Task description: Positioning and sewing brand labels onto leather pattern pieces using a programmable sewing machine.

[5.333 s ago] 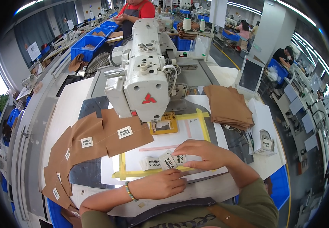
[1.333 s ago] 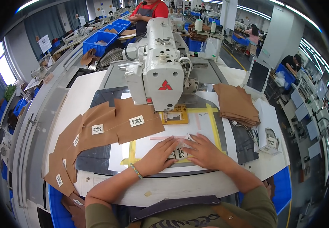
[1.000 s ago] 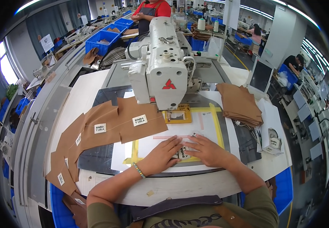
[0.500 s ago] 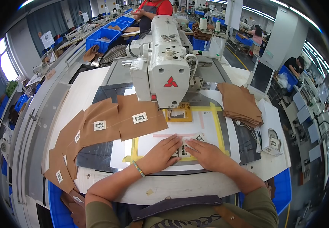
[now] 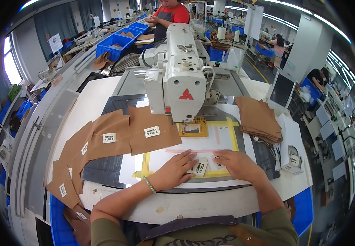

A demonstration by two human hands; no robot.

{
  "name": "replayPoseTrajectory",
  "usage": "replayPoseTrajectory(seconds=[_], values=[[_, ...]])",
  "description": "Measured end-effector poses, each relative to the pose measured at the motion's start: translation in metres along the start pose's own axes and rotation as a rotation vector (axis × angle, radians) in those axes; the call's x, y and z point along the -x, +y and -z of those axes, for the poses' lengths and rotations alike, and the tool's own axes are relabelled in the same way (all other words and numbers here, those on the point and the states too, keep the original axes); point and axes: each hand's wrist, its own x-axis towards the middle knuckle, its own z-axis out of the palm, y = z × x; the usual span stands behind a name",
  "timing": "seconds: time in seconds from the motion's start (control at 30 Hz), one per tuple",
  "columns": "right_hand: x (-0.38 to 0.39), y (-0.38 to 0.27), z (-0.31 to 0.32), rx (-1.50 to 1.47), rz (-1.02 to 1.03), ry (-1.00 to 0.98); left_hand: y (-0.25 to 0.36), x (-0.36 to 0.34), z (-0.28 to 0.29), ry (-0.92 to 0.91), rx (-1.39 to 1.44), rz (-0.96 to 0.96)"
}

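My left hand point(image 5: 172, 170) lies over the white sheet with its fingers stretched out. Beside its thumb and fingertips sits a pale fabric label point(image 5: 200, 167) with dark lettering, overlapping others partly hidden under the hand. To the right, my right hand point(image 5: 239, 165) pinches another small label point(image 5: 217, 163) between thumb and fingertips; this label is blurred and half covered. Just beyond both hands runs a pink strip point(image 5: 190, 151) on the sheet. A yellow frame point(image 5: 194, 128) rests under the head of the white sewing machine point(image 5: 182, 78).
Brown pieces with labels on them point(image 5: 153, 141) fan out along the left. A stack of brown pieces point(image 5: 259, 119) lies at the right, near a white box point(image 5: 290, 158) of labels. Yellow tape point(image 5: 146, 164) borders the sheet. Blue bins point(image 5: 304, 209) stand below the table edge.
My right hand has shifted right, away from the left hand, taking a label with it. The label by my left hand now shows more fully and sits at a tilt.
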Motion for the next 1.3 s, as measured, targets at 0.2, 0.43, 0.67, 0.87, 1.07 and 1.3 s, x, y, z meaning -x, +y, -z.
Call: replayPoseTrajectory(seconds=[0.2, 0.43, 0.67, 0.87, 1.07, 1.3], values=[[0.005, 0.004, 0.002, -0.022, -0.014, -0.125, 0.002, -0.002, 0.002, 0.011, -0.003, -0.027], [0.0, -0.001, 0.022, -0.137, -0.217, -0.2, 0.002, -0.005, 0.003, 0.017, 0.019, -0.006], [0.006, 0.028, 0.007, -0.266, -0.336, -0.119, 0.001, -0.005, 0.003, 0.004, -0.005, -0.016], [-0.004, 0.02, 0.009, -0.81, -0.478, 0.141, 0.001, -0.004, 0.003, 0.029, 0.003, -0.023], [-0.015, -0.008, -0.043, -0.951, -0.48, 0.161, 0.001, -0.006, 0.003, 0.029, 0.008, -0.032], [-0.016, -0.014, 0.0, -0.168, -0.165, 0.134, 0.0, -0.001, 0.001, 0.033, 0.002, -0.024]])
